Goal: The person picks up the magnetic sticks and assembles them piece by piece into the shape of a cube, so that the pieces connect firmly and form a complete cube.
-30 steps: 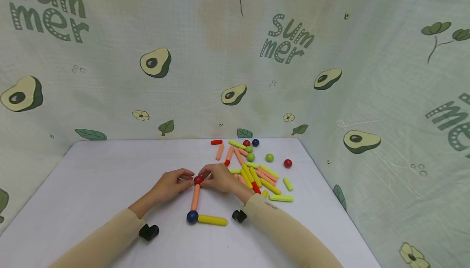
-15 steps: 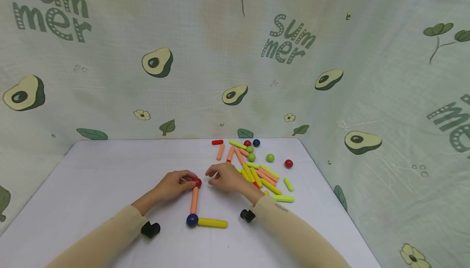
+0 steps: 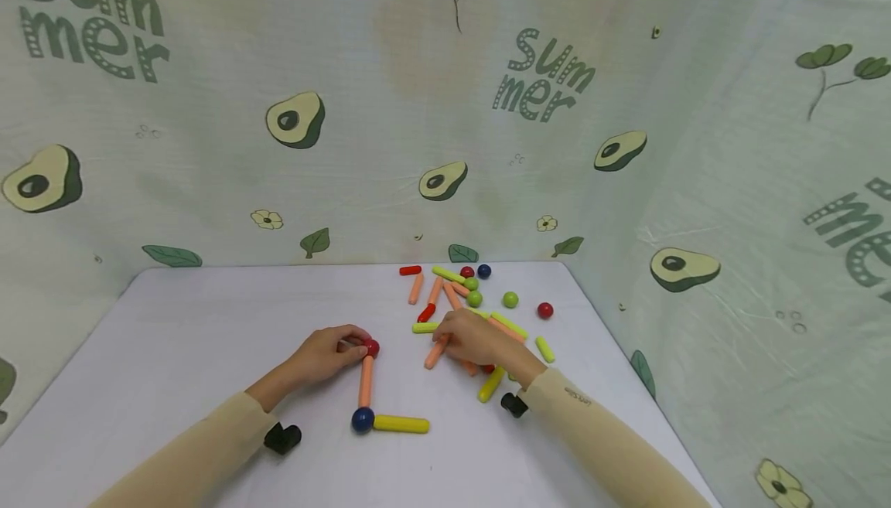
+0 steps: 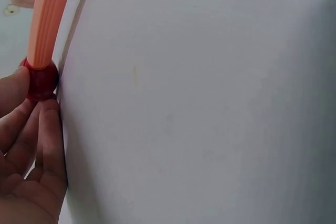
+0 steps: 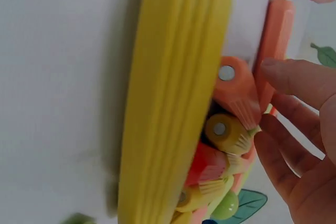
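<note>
A red ball [image 3: 372, 348] is held between the thumb and fingers of my left hand [image 3: 330, 353]; the left wrist view shows an orange magnetic rod [image 4: 50, 19] joined to that ball [image 4: 43, 81]. This rod [image 3: 365, 382] runs down to a dark blue ball [image 3: 363, 420], from which a yellow magnetic rod [image 3: 401, 424] points right. My right hand [image 3: 476, 336] is over the pile and pinches another orange magnetic rod [image 3: 436, 352]. In the right wrist view, the thumb lies on this rod [image 5: 275, 30], with fingers at its other side. Part of the pile is hidden under the hand.
Several rods and balls lie to the right and behind, among them a red rod [image 3: 427, 312], green balls [image 3: 510, 299] and a red ball [image 3: 545, 310]. A loose yellow rod [image 3: 490, 385] lies below my right hand. A printed cloth [image 3: 369, 206] hangs behind the white table [image 3: 230, 299].
My right hand has left the red ball, moved right to the pile and taken an orange rod. The left hand now grips the red ball. A yellow rod has shifted toward me.
</note>
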`<act>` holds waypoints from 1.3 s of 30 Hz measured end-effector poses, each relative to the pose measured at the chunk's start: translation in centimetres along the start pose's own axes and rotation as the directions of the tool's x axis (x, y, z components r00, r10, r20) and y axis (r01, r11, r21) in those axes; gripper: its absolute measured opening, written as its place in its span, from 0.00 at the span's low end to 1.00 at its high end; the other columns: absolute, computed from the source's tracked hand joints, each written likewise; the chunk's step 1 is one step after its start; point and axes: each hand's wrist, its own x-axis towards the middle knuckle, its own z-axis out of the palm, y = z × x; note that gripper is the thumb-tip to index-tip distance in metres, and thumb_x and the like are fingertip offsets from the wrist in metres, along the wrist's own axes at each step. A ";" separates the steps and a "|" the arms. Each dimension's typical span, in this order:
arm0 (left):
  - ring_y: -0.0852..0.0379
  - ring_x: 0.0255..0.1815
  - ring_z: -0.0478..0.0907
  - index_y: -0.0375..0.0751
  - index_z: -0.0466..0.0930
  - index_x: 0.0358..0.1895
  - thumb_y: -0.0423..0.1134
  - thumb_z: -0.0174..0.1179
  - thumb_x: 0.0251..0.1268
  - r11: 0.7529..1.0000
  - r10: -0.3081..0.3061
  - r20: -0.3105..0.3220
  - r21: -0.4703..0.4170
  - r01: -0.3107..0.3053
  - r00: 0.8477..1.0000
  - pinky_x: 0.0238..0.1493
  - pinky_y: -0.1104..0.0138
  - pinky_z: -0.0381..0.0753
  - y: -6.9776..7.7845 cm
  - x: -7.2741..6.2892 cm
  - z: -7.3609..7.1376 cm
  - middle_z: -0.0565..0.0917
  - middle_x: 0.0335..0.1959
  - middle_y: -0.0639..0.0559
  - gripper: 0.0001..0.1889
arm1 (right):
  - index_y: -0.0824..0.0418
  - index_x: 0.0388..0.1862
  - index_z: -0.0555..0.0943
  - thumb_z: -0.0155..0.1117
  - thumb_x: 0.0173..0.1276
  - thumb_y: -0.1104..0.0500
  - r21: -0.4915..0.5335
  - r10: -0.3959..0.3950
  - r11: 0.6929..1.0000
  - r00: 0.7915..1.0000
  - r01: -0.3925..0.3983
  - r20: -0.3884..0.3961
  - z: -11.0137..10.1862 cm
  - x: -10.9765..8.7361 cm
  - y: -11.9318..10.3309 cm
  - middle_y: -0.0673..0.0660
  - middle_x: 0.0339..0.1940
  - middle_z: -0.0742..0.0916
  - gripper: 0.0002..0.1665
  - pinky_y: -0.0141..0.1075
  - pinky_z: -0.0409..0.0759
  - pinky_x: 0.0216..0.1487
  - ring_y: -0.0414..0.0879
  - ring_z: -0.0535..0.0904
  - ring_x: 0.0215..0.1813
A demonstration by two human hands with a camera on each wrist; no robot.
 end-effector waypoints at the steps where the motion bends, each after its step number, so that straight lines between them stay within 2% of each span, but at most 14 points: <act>1: 0.57 0.47 0.82 0.50 0.86 0.58 0.46 0.67 0.76 1.000 0.002 0.002 -0.003 -0.002 1.000 0.55 0.56 0.85 0.1 0.0 0.0 0.88 0.49 0.57 0.13 | 0.60 0.55 0.90 0.72 0.73 0.65 -0.012 0.001 1.000 1.000 -0.001 -0.001 0.2 -0.1 0.1 0.53 0.48 0.89 0.13 0.35 0.82 0.56 0.47 0.82 0.50; 7: 0.56 0.47 0.82 0.51 0.86 0.57 0.46 0.68 0.75 1.000 -0.016 0.001 -0.007 0.016 1.000 0.56 0.54 0.85 0.2 0.0 -0.1 0.88 0.49 0.56 0.13 | 0.54 0.50 0.91 0.75 0.72 0.58 -0.074 0.002 0.997 1.000 -0.002 -0.004 1.1 0.1 -0.2 0.49 0.44 0.85 0.10 0.34 0.79 0.52 0.42 0.76 0.46; 11: 0.56 0.47 0.82 0.51 0.86 0.57 0.45 0.68 0.75 1.000 -0.026 0.002 -0.005 0.026 1.000 0.56 0.54 0.85 0.2 0.0 -0.1 0.88 0.50 0.56 0.12 | 0.53 0.53 0.91 0.73 0.74 0.53 -0.092 0.014 0.996 1.000 -0.014 -0.009 1.2 0.6 -0.8 0.47 0.47 0.87 0.12 0.31 0.81 0.55 0.40 0.79 0.48; 16: 0.56 0.47 0.82 0.50 0.86 0.57 0.44 0.67 0.75 1.000 -0.020 0.005 -0.004 0.020 1.000 0.56 0.53 0.85 0.1 0.0 -0.1 0.88 0.50 0.55 0.12 | 0.54 0.57 0.90 0.72 0.76 0.54 -0.093 0.041 0.995 0.997 -0.048 -0.068 1.3 1.4 -2.1 0.48 0.50 0.90 0.14 0.31 0.83 0.55 0.40 0.83 0.48; 23: 0.56 0.47 0.82 0.50 0.86 0.56 0.43 0.67 0.76 1.000 -0.024 0.001 -0.012 0.024 1.000 0.56 0.53 0.85 0.1 0.0 -0.1 0.88 0.50 0.54 0.11 | 0.53 0.55 0.91 0.73 0.75 0.57 -0.096 0.093 0.990 0.991 -0.102 -0.094 2.1 2.7 -3.7 0.49 0.47 0.91 0.12 0.31 0.83 0.54 0.42 0.83 0.48; 34: 0.56 0.48 0.83 0.50 0.87 0.56 0.44 0.67 0.76 1.000 -0.011 0.016 -0.023 0.012 1.000 0.57 0.53 0.84 0.3 0.2 0.0 0.88 0.50 0.55 0.11 | 0.54 0.54 0.90 0.73 0.74 0.57 -0.077 0.082 0.993 0.991 -0.091 -0.109 2.9 3.2 -4.6 0.50 0.44 0.89 0.12 0.26 0.80 0.45 0.39 0.79 0.40; 39: 0.56 0.48 0.81 0.51 0.86 0.59 0.47 0.68 0.75 1.000 0.000 0.030 -0.010 0.000 1.000 0.52 0.58 0.84 0.5 0.5 -0.3 0.87 0.53 0.55 0.15 | 0.53 0.55 0.90 0.73 0.75 0.55 -0.079 0.075 0.993 0.991 -0.083 -0.108 3.1 3.4 -4.7 0.49 0.43 0.89 0.12 0.25 0.79 0.45 0.38 0.79 0.40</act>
